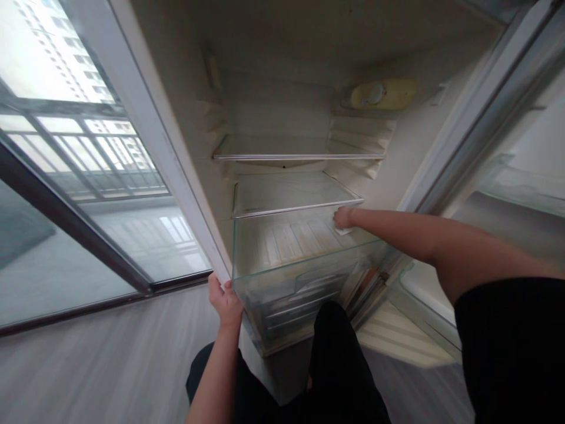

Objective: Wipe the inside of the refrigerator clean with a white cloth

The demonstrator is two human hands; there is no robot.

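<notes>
A clear drawer (309, 265) is pulled part-way out of the open refrigerator (282, 106). My right hand (344, 217) reaches into it, closed on a small white cloth or tissue (344, 231) near the drawer's back right; which of the two I cannot tell. My left hand (225, 299) is low at the refrigerator's left front edge, beside the drawer's front corner, its fingers wrapped round that edge. Above the drawer sit a lower glass shelf (295, 191) and an upper glass shelf (295, 147).
A yellowish lamp cover (383, 94) juts from the right inner wall. The refrigerator door (525, 171) stands open at right, with door bins (424, 312) low down. On the left, a sliding glass door (79, 247) faces a balcony railing (101, 144). My knees (335, 335) are close to the drawer.
</notes>
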